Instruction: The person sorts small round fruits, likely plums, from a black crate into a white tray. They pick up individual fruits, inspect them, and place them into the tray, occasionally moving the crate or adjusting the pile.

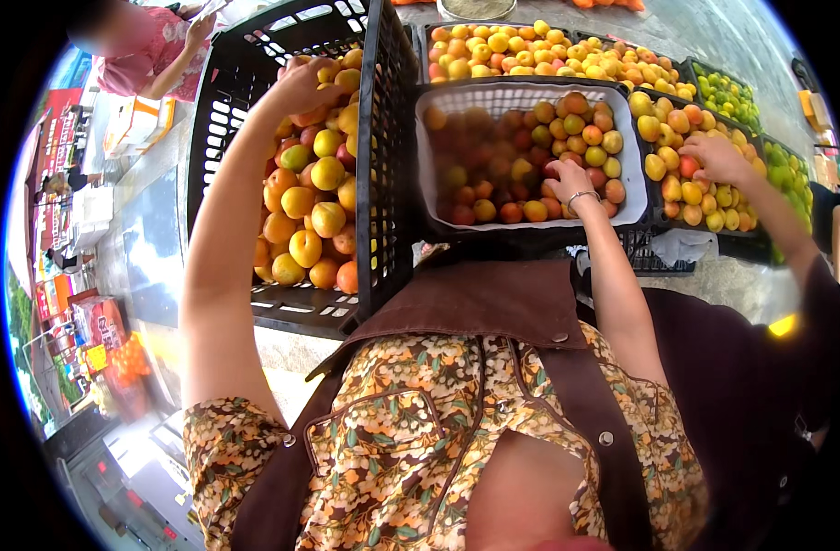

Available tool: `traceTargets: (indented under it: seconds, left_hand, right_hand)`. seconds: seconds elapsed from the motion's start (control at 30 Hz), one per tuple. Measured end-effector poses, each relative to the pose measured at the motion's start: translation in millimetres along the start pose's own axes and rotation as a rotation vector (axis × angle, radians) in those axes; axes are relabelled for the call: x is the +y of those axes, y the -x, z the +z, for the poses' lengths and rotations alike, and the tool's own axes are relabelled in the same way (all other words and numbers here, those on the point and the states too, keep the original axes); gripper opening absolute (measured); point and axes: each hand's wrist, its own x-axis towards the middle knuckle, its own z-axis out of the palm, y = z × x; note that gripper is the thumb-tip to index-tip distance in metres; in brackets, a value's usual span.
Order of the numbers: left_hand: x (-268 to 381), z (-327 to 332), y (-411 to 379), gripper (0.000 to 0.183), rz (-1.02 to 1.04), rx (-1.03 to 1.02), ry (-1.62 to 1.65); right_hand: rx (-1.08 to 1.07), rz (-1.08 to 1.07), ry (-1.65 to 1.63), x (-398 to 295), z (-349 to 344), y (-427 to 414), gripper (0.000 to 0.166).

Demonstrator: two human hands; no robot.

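My left hand [308, 87] reaches into a tall black plastic crate [375, 158], bent over the top of a pile of orange-yellow plums [327, 173]. Its palm side is hidden, so I cannot tell whether it grips a fruit. My right hand [573, 180], with a bangle at its wrist, is inside a lower black crate lined with white netted material [630, 148]. Its thumb and fingers are on a dark red plum [551, 167]. Orange and red plums [534, 209] lie around this hand. A blur covers the left side of that crate.
Another person's hand [717, 160] touches fruit in the crate at the right [699, 219]. More crates of yellow-orange fruit [502, 52] and green fruit [726, 93] stand behind. A person in pink [151, 58] is at the upper left, near a white box [136, 124].
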Motion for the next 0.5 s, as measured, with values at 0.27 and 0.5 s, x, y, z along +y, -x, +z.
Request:
traceTargets:
  seconds: [0.27,0.5]
  left_hand:
    - [59,-147,17,0.033,0.309,0.834,0.244]
    - [192,-179,23,0.023,0.35,0.332,0.414]
  right_hand:
    - [-0.008,-0.102,-0.111,-12,24,-45,0.025]
    - [-0.233,0.016,0.17,-54,44,-56,0.05]
